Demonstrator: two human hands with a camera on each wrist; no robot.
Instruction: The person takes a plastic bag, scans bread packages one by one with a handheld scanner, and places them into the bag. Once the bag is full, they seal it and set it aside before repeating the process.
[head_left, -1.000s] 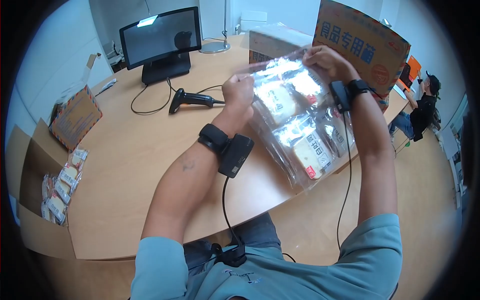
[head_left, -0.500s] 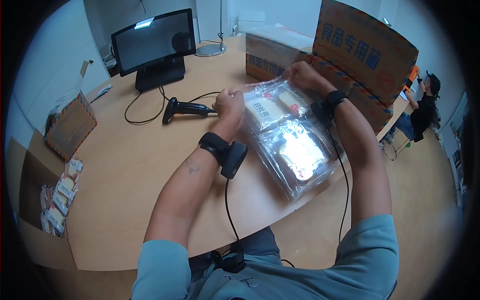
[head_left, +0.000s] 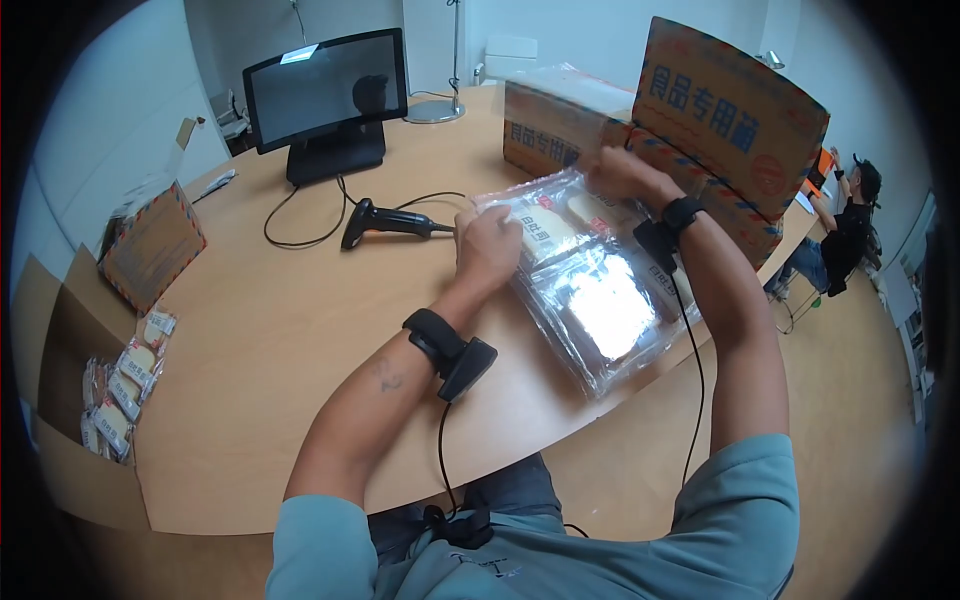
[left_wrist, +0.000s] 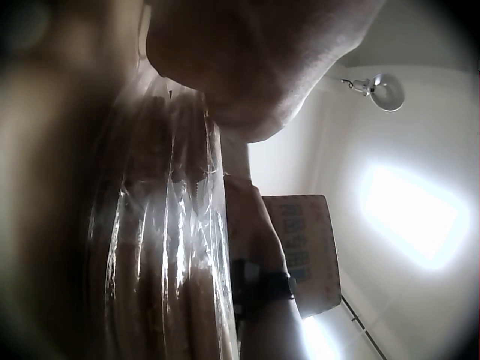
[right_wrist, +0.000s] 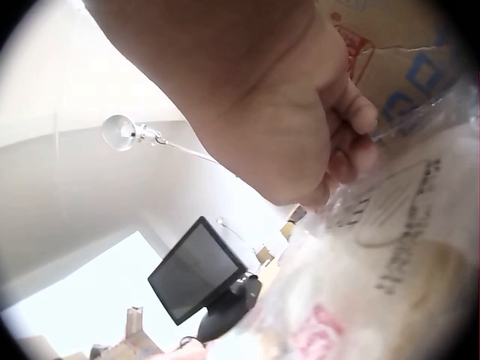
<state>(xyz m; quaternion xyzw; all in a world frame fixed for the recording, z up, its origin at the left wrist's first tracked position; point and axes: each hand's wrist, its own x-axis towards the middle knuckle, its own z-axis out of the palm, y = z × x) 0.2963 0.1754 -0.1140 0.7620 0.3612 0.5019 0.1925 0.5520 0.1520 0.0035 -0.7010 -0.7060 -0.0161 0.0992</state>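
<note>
Between the two hands and running toward the person's body is a clear plastic bag [head_left: 600, 300] with flat packs of sliced bread [head_left: 548, 232] showing through it. Both hands are at its far end, so most of the bag sits on the near side of them, angled toward the front edge of the table [head_left: 300, 400].

Left hand [head_left: 488, 245] is on the bag's far left corner, fingers curled in and gripping the film; from the left wrist you can see the plastic pleating up toward it. Right hand [head_left: 622, 172] is over at the far right corner, a bit further out, and the right wrist view shows thumb and bent fingers pinching the plastic, not spread at all. Can't really tell whether the bag's underside is fully on the wood. Glare wipes out a big chunk of the middle too.

Just beyond the left hand is a black barcode scanner [head_left: 385, 222], its cable running behind that hand. Printed cardboard boxes [head_left: 735, 110] stand right behind the right one.
</note>
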